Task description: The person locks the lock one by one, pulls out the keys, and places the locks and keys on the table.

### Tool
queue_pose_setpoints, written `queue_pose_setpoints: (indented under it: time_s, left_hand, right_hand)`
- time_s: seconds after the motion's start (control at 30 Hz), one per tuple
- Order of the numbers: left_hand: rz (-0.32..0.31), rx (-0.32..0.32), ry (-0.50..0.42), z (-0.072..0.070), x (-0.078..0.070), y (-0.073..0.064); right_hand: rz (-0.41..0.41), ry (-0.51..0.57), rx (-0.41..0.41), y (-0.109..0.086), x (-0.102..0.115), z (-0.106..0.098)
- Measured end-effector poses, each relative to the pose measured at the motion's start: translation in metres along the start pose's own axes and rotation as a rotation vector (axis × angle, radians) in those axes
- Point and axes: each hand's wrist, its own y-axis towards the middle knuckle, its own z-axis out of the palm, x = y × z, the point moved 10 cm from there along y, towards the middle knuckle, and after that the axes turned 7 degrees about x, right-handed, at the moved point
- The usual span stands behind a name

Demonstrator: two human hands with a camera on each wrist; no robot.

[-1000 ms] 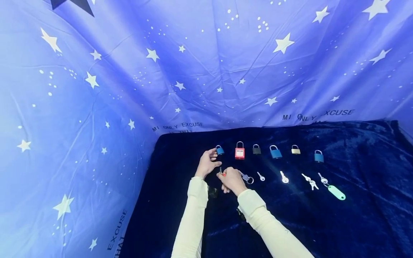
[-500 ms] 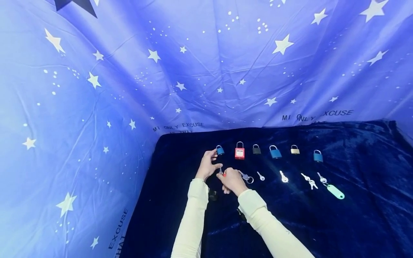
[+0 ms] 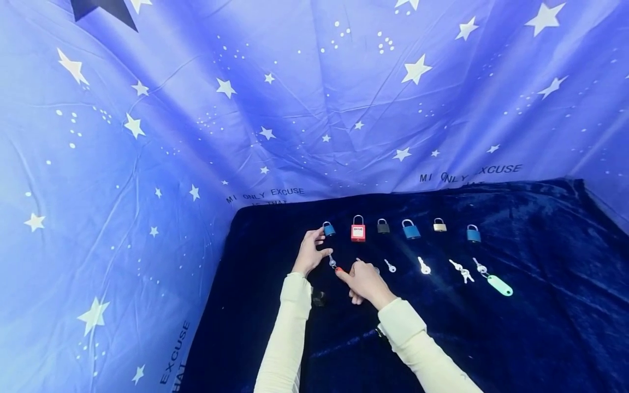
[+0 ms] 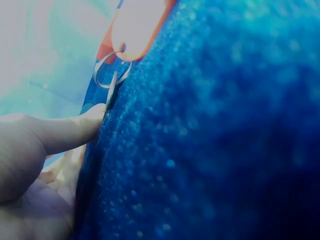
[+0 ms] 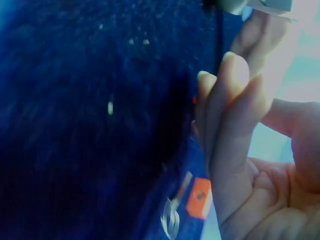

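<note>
In the head view my left hand [image 3: 307, 254] rests on the dark blanket with fingertips at a small blue padlock [image 3: 329, 230]. Its extended thumb touches the tip of a silver key [image 3: 332, 262], as the left wrist view shows more closely. A metal ring [image 4: 95, 72] joins the key to an orange key tag [image 4: 142, 30]. My right hand [image 3: 366, 281] comes in from the right, thumb over the far end of the tag, which it largely covers. The right wrist view shows the fingers of this hand bent, with a speck of the tag behind them.
Rightward from the small blue padlock stretch a red padlock [image 3: 358, 233], a black padlock [image 3: 383, 227] and several others. In front lie a single key [image 3: 390, 266], more keys and a green key tag [image 3: 499, 285]. A starry curtain [image 3: 275, 147] hangs behind and left.
My right hand has drawn slightly right and toward the body, uncovering more of the key and its ring. The left hand stays at the padlock; the head view has shifted a little.
</note>
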Motion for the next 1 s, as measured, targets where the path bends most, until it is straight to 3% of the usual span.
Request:
queue_pose_setpoints:
  time_s: [0.17,0.33,0.43,0.73,0.87,1.0]
  left_hand:
    - [0.032,-0.034,0.012,-0.006,-0.006,0.001]
    - [0.059,-0.077,0.035,-0.012,-0.012,-0.007]
    - [0.066,-0.107,0.043,-0.016,-0.018,-0.016]
    - [0.122,-0.165,0.082,-0.025,-0.042,-0.051]
    - [0.143,-0.196,0.156,-0.024,-0.05,-0.065]
    - [0.121,-0.217,0.255,-0.021,-0.055,-0.076]
  right_hand:
    - [-0.001,-0.012,-0.023,-0.017,-0.003,-0.016]
    - [-0.083,-0.149,-0.081,-0.032,-0.001,-0.035]
    - [-0.152,-0.211,-0.13,-0.043,0.003,-0.047]
    - [-0.258,-0.22,-0.255,-0.058,0.008,-0.073]
    - [-0.311,-0.249,-0.292,-0.066,0.008,-0.08]
    - [-0.338,-0.306,-0.32,-0.077,0.003,-0.088]
